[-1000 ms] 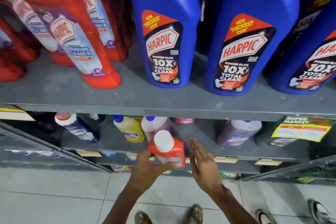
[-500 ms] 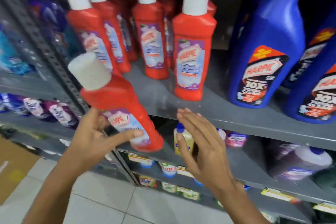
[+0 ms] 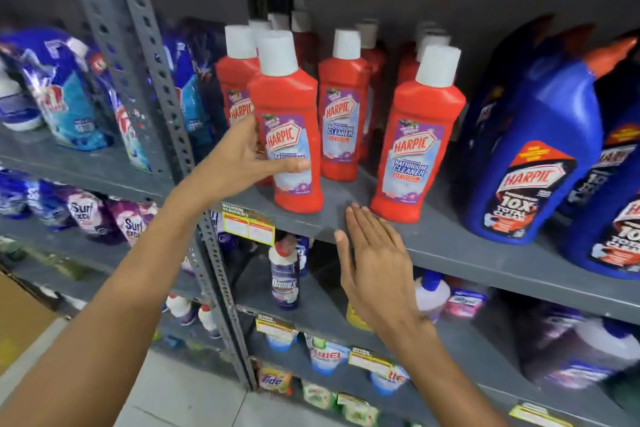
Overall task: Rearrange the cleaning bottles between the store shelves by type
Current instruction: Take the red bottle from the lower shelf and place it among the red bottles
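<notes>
Gripping the red bottle [image 3: 289,135], the left hand [image 3: 239,158] wraps its side, thumb across the label.

It stands straight up, cap on top, at the front edge of the grey shelf [image 3: 450,246], just beside the other red bottles [image 3: 343,114]. The right hand [image 3: 372,267] is flat, open and empty, lower down to the right.
</notes>
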Demonstrator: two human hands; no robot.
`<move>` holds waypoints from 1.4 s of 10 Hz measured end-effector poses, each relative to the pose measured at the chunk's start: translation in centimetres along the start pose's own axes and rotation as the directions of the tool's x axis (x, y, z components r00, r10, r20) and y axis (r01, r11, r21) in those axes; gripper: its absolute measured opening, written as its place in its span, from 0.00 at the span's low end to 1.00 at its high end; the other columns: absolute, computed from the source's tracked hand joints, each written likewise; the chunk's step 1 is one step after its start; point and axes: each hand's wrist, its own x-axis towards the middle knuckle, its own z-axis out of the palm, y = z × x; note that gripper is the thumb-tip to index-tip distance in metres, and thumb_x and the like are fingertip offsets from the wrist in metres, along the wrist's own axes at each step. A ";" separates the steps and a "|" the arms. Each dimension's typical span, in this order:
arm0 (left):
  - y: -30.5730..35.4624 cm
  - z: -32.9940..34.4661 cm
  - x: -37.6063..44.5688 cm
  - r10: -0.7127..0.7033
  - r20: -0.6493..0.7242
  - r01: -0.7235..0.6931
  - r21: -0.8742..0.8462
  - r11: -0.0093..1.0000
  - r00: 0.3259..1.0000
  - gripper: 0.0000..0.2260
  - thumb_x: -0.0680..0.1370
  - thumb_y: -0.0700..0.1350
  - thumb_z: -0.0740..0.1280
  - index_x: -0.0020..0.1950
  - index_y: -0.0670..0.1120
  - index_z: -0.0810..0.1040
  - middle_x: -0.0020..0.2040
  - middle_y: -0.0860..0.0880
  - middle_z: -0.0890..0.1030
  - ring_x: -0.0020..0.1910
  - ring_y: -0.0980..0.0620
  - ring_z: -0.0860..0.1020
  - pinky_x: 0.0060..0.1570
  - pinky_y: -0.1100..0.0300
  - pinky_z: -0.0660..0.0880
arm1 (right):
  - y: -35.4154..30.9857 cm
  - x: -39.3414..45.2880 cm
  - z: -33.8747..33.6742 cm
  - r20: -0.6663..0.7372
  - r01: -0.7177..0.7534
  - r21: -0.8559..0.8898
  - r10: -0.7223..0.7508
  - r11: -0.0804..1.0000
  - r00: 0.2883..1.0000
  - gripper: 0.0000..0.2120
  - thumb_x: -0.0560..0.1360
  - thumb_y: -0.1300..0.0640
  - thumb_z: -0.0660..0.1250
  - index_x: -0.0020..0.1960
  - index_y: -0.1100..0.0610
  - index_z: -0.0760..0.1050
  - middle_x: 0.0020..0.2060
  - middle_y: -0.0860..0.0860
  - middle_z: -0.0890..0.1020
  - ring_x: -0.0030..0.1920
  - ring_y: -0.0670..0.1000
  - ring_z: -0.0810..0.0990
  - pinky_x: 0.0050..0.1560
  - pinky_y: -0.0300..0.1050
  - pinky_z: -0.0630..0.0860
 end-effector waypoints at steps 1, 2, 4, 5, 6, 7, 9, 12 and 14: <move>-0.5 0.5 1.1 -0.007 0.043 0.007 -0.011 1.000 0.999 0.31 0.69 0.41 0.82 0.69 0.48 0.75 0.60 0.57 0.89 0.62 0.58 0.87 0.61 0.61 0.85 | -0.2 0.2 0.0 -0.020 -0.032 -0.006 0.032 0.999 0.999 0.22 0.88 0.50 0.60 0.77 0.60 0.75 0.76 0.55 0.80 0.77 0.54 0.78 0.80 0.52 0.72; -1.1 1.1 2.5 -0.017 0.089 0.020 -0.027 0.999 0.996 0.31 0.69 0.44 0.85 0.69 0.55 0.77 0.65 0.58 0.88 0.65 0.57 0.86 0.64 0.60 0.84 | -0.4 0.1 0.2 -0.042 -0.038 -0.020 0.037 0.999 0.998 0.21 0.87 0.52 0.63 0.77 0.60 0.76 0.75 0.55 0.80 0.76 0.54 0.79 0.80 0.52 0.73; -1.5 2.6 3.8 -0.026 0.131 0.025 0.009 1.000 0.991 0.36 0.71 0.42 0.84 0.76 0.47 0.74 0.69 0.51 0.86 0.68 0.53 0.85 0.70 0.51 0.82 | -0.6 0.0 0.4 -0.069 -0.061 -0.009 0.060 0.998 0.996 0.21 0.86 0.52 0.65 0.75 0.60 0.78 0.74 0.55 0.81 0.75 0.54 0.80 0.79 0.52 0.74; -1.7 2.6 4.0 -0.036 0.136 0.036 0.005 0.999 0.990 0.38 0.70 0.44 0.85 0.77 0.48 0.73 0.70 0.52 0.86 0.69 0.52 0.84 0.72 0.48 0.80 | -0.6 0.0 0.4 -0.072 -0.068 -0.011 0.067 0.998 0.995 0.21 0.86 0.52 0.65 0.75 0.60 0.78 0.74 0.55 0.81 0.75 0.54 0.80 0.79 0.52 0.74; -1.6 2.3 4.1 -0.046 0.153 0.045 0.010 0.999 0.987 0.40 0.67 0.51 0.86 0.76 0.51 0.74 0.70 0.53 0.86 0.69 0.52 0.85 0.72 0.47 0.80 | -0.8 0.0 0.5 -0.071 -0.077 -0.007 0.077 0.997 0.994 0.21 0.86 0.52 0.65 0.75 0.60 0.78 0.74 0.55 0.82 0.75 0.54 0.80 0.79 0.52 0.74; -1.7 2.3 4.3 -0.050 0.148 0.048 0.015 0.999 0.988 0.40 0.67 0.50 0.86 0.77 0.50 0.74 0.70 0.52 0.86 0.69 0.51 0.84 0.73 0.44 0.80 | -0.8 0.0 0.5 -0.073 -0.082 -0.006 0.081 0.997 0.994 0.20 0.86 0.52 0.65 0.75 0.60 0.78 0.73 0.55 0.82 0.75 0.54 0.81 0.79 0.52 0.75; -2.3 2.3 4.6 -0.045 0.128 0.044 0.010 0.999 0.991 0.39 0.68 0.46 0.84 0.77 0.47 0.74 0.70 0.50 0.85 0.70 0.50 0.84 0.73 0.43 0.79 | -0.9 0.0 0.6 -0.079 -0.087 0.005 0.087 0.996 0.993 0.21 0.86 0.51 0.65 0.75 0.60 0.78 0.74 0.54 0.82 0.75 0.54 0.80 0.78 0.53 0.75; -1.3 2.2 4.1 -0.106 0.133 0.102 0.038 0.994 0.985 0.41 0.61 0.54 0.86 0.72 0.55 0.75 0.60 0.60 0.89 0.62 0.59 0.87 0.66 0.54 0.84 | -0.8 0.0 0.5 -0.068 -0.076 0.035 0.079 0.996 0.995 0.21 0.86 0.52 0.65 0.76 0.59 0.77 0.74 0.54 0.81 0.75 0.53 0.80 0.79 0.53 0.74; -1.7 2.5 -2.1 -0.063 -0.201 0.119 0.280 0.953 0.977 0.41 0.61 0.62 0.87 0.69 0.54 0.74 0.57 0.54 0.86 0.55 0.59 0.86 0.62 0.63 0.82 | 0.7 -1.9 -0.2 -0.024 -0.010 0.262 0.017 0.965 1.000 0.24 0.87 0.51 0.64 0.81 0.56 0.71 0.80 0.50 0.75 0.82 0.49 0.72 0.84 0.52 0.67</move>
